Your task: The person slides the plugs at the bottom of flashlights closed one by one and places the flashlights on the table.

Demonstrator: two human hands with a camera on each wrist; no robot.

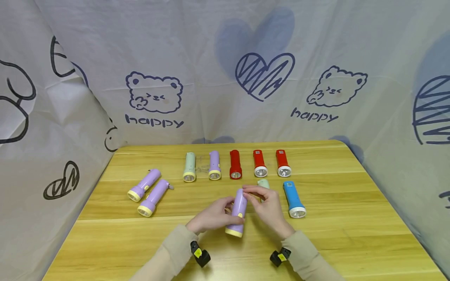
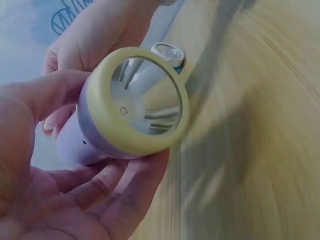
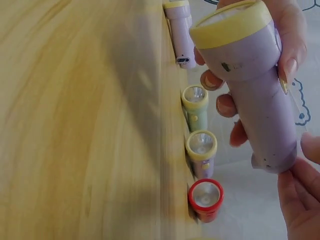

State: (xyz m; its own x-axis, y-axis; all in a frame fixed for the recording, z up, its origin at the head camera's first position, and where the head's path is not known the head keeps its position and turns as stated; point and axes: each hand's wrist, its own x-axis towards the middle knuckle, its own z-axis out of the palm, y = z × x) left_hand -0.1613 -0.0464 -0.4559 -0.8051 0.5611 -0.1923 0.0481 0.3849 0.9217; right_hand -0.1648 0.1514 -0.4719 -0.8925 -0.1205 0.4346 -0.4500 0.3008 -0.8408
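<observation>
Over the near middle of the table, my left hand (image 1: 215, 215) grips a purple flashlight (image 1: 239, 207) around its body, thumb on the switch side. Its cream-yellow lens ring (image 2: 172, 137) points toward me and tilts down in the head view. At the flashlight's far tail end, the fingertips of my right hand (image 1: 270, 210) touch and seem to pinch it; in the right wrist view that thumb stands slightly off the tail. Just beyond my right hand lies a pale green flashlight (image 1: 263, 183), mostly hidden by it. A blue flashlight (image 1: 292, 197) with a white ring lies to the right.
Along the back lie a green flashlight (image 1: 190, 166), a purple one (image 1: 214, 164), an all-red one (image 1: 235, 162) and two white-ringed red ones, including the rightmost (image 1: 282, 158). Two purple flashlights, one nearer (image 1: 157, 194), lie at left. Printed cloth (image 1: 204, 47) hangs behind the wooden table (image 1: 116, 242).
</observation>
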